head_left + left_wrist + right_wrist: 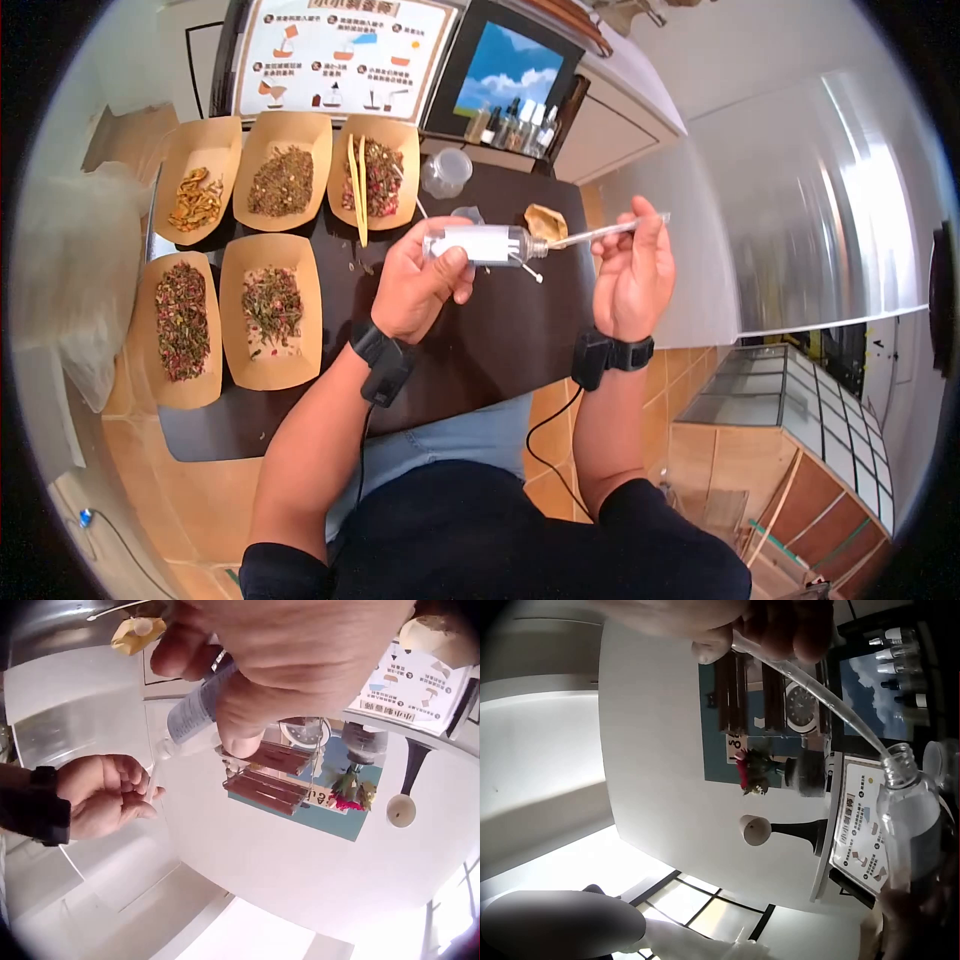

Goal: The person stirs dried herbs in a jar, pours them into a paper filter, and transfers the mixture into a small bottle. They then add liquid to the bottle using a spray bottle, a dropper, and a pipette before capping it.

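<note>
Bottle [475, 244] and clear tube [608, 232], centre of the frame, above the desk [480, 350].
Left hand [418, 280]: fingers round the bottle; right hand [636, 275]: fingers pinching the tube, tip at the bottle's mouth; I count five paper trays [313, 305], left.

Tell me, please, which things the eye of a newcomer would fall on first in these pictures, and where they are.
Probably first the clear bottle in the left hand, and the thin clear tube that the right hand holds to the bottle's mouth. Next, the five brown trays of dried-looking bits on the left of the dark table, with yellow tweezers lying on one. Behind them is an illustrated sheet.
</note>
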`<action>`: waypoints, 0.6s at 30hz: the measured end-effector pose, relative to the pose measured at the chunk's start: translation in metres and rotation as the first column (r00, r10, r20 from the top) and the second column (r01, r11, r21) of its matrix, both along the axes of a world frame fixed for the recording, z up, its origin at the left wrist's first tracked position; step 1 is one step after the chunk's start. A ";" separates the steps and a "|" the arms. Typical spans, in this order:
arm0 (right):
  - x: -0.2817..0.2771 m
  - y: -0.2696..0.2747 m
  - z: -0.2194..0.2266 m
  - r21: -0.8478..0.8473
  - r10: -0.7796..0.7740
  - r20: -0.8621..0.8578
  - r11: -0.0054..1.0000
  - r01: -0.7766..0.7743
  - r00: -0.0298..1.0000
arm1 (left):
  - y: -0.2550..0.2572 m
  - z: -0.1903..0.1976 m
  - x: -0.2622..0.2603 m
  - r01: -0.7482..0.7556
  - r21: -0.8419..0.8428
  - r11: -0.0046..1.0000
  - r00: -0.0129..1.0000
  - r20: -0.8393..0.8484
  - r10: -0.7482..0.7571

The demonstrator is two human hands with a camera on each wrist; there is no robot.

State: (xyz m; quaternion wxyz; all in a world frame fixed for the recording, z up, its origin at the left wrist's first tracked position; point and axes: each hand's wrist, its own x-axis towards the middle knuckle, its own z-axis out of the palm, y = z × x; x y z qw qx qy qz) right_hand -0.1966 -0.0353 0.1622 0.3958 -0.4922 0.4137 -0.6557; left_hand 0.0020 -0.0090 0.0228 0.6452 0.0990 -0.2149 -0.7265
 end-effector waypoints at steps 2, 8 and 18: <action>0.000 0.000 -0.001 0.008 -0.005 0.000 1.000 0.005 1.000 | 0.002 0.003 -0.001 0.001 -0.003 1.000 1.000 0.029 0.000; 0.004 0.005 -0.002 0.010 0.044 0.004 0.999 -0.044 0.999 | -0.001 -0.004 0.000 0.042 -0.015 0.999 0.999 0.013 -0.042; 0.016 0.018 -0.019 -0.025 0.097 -0.016 0.995 -0.097 0.995 | 0.000 0.007 0.004 0.012 -0.016 1.000 1.000 0.004 -0.012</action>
